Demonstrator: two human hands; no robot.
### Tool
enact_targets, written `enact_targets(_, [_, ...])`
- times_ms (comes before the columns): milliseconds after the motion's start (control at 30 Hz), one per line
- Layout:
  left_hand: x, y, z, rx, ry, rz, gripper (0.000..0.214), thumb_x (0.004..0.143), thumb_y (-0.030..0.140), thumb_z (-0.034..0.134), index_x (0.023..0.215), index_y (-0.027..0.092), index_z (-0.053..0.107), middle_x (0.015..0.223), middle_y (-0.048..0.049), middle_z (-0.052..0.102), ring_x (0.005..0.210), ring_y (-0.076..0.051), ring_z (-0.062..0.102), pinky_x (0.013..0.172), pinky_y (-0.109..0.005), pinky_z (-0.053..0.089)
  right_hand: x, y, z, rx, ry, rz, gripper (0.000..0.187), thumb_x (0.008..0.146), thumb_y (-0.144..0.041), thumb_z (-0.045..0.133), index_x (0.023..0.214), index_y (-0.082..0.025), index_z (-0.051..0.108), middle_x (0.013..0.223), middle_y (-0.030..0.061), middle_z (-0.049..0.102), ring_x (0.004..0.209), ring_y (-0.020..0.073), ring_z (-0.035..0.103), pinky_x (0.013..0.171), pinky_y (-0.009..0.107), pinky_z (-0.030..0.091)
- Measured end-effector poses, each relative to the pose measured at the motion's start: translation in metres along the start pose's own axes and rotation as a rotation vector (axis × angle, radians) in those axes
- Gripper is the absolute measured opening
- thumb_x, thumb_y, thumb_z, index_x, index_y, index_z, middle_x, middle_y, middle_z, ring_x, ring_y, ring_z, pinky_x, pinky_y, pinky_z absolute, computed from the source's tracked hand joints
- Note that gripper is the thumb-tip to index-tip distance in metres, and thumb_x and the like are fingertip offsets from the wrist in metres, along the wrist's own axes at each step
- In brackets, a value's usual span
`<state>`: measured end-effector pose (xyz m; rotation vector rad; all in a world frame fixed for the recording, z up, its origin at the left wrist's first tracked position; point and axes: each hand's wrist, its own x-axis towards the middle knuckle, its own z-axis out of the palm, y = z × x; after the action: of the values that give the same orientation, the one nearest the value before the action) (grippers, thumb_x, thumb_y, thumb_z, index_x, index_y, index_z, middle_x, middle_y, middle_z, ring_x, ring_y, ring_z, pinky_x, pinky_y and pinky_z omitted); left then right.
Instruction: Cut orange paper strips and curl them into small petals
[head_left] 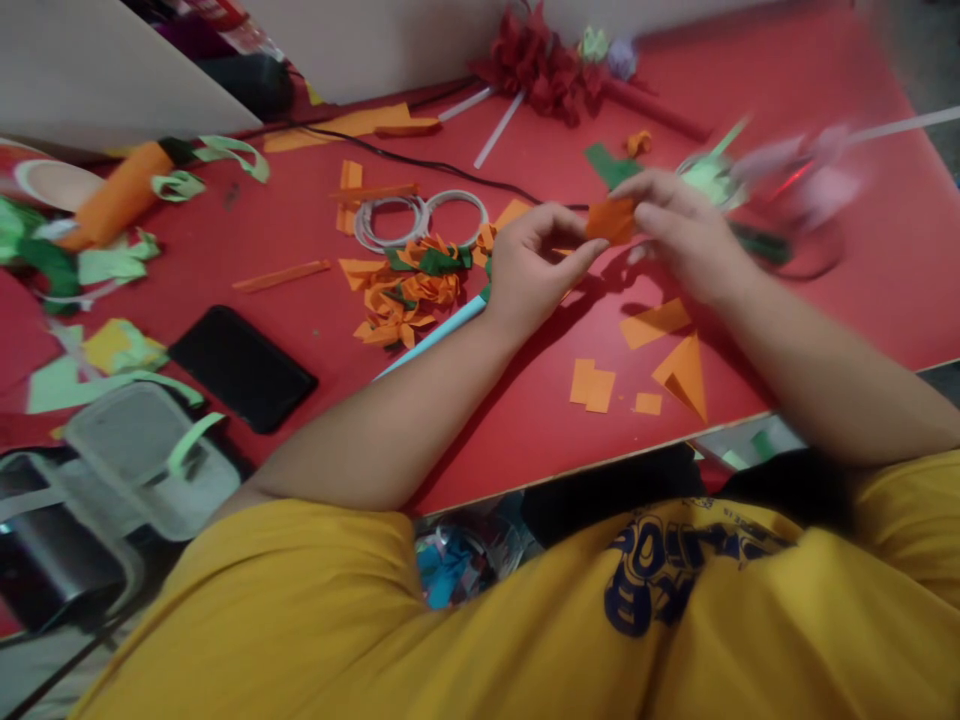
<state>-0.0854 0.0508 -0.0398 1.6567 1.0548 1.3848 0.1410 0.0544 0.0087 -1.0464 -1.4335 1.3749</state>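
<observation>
Your right hand [679, 225] pinches the orange paper [611, 218] by its right edge, between your 2 hands. Your left hand [536, 258] curls, thumb at the paper's lower edge; I cannot tell whether it grips. Orange flowers [412, 290] lie left of that hand; 3 orange squares [601, 391] lie nearer you.

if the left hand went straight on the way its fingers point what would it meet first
Most likely the orange paper right at the left hand's fingertips, with the right hand just beyond; depth is hard to judge.
</observation>
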Motion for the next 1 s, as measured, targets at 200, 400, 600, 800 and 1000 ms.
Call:
enact_targets(200, [0.004,-0.010,0.002,-0.066,-0.024,-0.060,0.067,0.084,0.080,0.105,0.108,0.025,0.074,0.099,-0.0035,0.073,0.102,-0.024,0.082,0.086,-0.034,0.068,0.001,0.009,0.004,-0.152,0.071,-0.108,0.044,0.091,-0.052,0.108,0.098,-0.029,0.072,0.092,0.0013,0.076,0.099,0.0268,0.079,0.080,0.040,0.074])
enact_targets(400, [0.001,-0.003,0.003,-0.115,-0.062,-0.065,0.060,0.090,0.082,0.098,0.100,0.026,0.080,0.093,-0.0032,0.079,0.089,-0.021,0.080,0.078,-0.034,0.067,0.000,0.008,0.006,-0.122,0.061,-0.151,0.045,0.091,-0.055,0.106,0.092,-0.028,0.070,0.092,0.0037,0.078,0.099,0.0283,0.079,0.083,0.042,0.073])
enact_targets(600, [0.001,0.001,0.004,-0.092,-0.049,-0.077,0.057,0.090,0.078,0.100,0.090,0.025,0.077,0.086,-0.0020,0.079,0.084,-0.019,0.079,0.072,-0.031,0.063,-0.003,0.002,0.011,-0.167,0.098,-0.122,0.039,0.093,-0.052,0.103,0.096,-0.029,0.071,0.092,0.0022,0.077,0.097,0.0269,0.078,0.083,0.040,0.071])
enact_targets(800, [0.000,0.006,0.005,-0.108,-0.056,-0.068,0.059,0.090,0.081,0.098,0.087,0.025,0.077,0.081,-0.0019,0.078,0.079,-0.020,0.078,0.068,-0.032,0.062,-0.001,0.003,0.011,-0.207,0.114,-0.142,0.039,0.090,-0.050,0.103,0.092,-0.029,0.070,0.086,0.0025,0.075,0.094,0.0274,0.076,0.081,0.040,0.070])
enact_targets(1000, [0.000,0.016,0.004,-0.094,-0.059,-0.078,0.058,0.089,0.079,0.100,0.085,0.024,0.080,0.082,-0.0040,0.083,0.086,-0.021,0.082,0.073,-0.031,0.066,-0.003,-0.001,0.012,-0.219,0.129,-0.140,0.042,0.088,-0.055,0.104,0.090,-0.028,0.072,0.087,0.0048,0.078,0.092,0.0284,0.078,0.079,0.041,0.071])
